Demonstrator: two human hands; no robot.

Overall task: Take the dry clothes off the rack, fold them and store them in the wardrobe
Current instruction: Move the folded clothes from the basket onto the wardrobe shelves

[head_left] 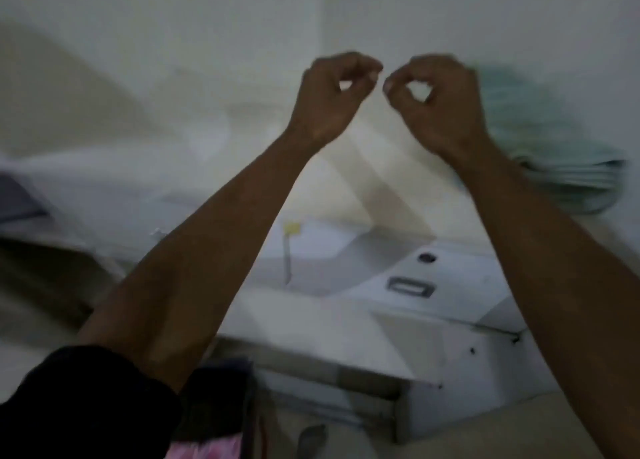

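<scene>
Both arms raised and extended forward, forearms converging upward. Left hand [332,95] and right hand [436,102] at equal height, just beside each other, thumb tips nearly meeting. Each hand: fingers curled, thumb against fingertips in a pinch. What they pinch cannot be told; frame blurred. Left arm bare from a dark sleeve [86,403]; right forearm bare.

White wall [173,26], yellow tag [292,228], metal recessed handle [410,287] below.
</scene>
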